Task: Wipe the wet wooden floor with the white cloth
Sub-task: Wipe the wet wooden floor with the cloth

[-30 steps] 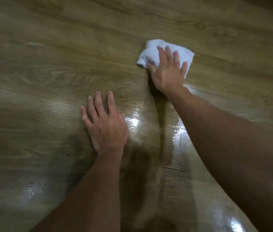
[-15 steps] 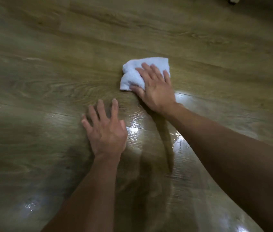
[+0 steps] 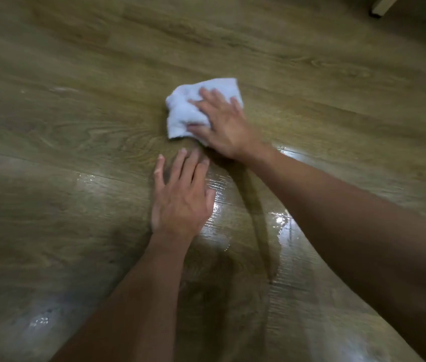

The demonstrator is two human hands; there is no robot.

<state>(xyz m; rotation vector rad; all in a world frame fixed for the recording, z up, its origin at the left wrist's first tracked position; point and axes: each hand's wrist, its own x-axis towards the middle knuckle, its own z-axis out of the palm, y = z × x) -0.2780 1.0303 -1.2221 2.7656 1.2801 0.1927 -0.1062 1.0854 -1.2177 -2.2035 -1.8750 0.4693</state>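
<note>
A crumpled white cloth [image 3: 183, 113] lies on the wooden floor [image 3: 76, 126] just above the middle of the view. My right hand [image 3: 223, 124] presses flat on the cloth's right half, fingers spread and pointing up-left. My left hand [image 3: 180, 197] rests flat on the floor just below the cloth, fingers straight, holding nothing. Wet, shiny patches [image 3: 279, 223] glisten on the planks around and below my left hand and under my right forearm.
A pale furniture leg [image 3: 380, 6] stands at the top right corner. More glossy wet spots [image 3: 39, 320] show at the lower left. Bare wooden planks stretch away on all sides.
My right hand has slid the cloth leftward and nearer to me, from the upper right to just above my left hand. My left hand has stayed flat on the floor.
</note>
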